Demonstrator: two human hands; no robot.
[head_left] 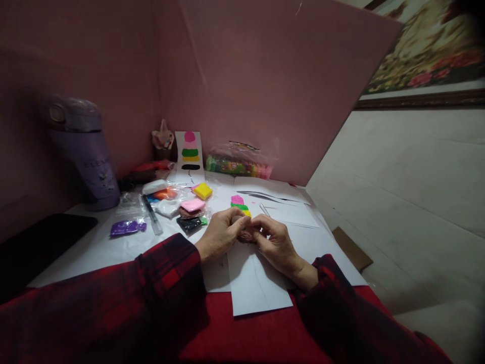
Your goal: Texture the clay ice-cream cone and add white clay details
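Both hands meet over a white paper strip point(259, 288) that bears a stack of clay shapes: a pink piece point(237, 200) on top, a green band point(239, 208) under it, then a yellow band point(247, 213). Below these lies a brown clay patch point(247, 236), partly under my fingers. My left hand point(223, 232) has its thumb and fingers pinched at the upper edge of the brown patch. My right hand point(275, 240) pinches close beside it, its fingertips near the brown clay. Whatever is between the fingertips is too small or hidden to make out.
Left of my hands lie wrapped clay packets in yellow point(202, 190), pink point(192, 205), black point(189, 224) and purple point(128, 228), plus a pen point(152, 216). A purple bottle point(85, 156) stands far left. A painted card point(190, 159) leans at the back beside a clay pack point(238, 166).
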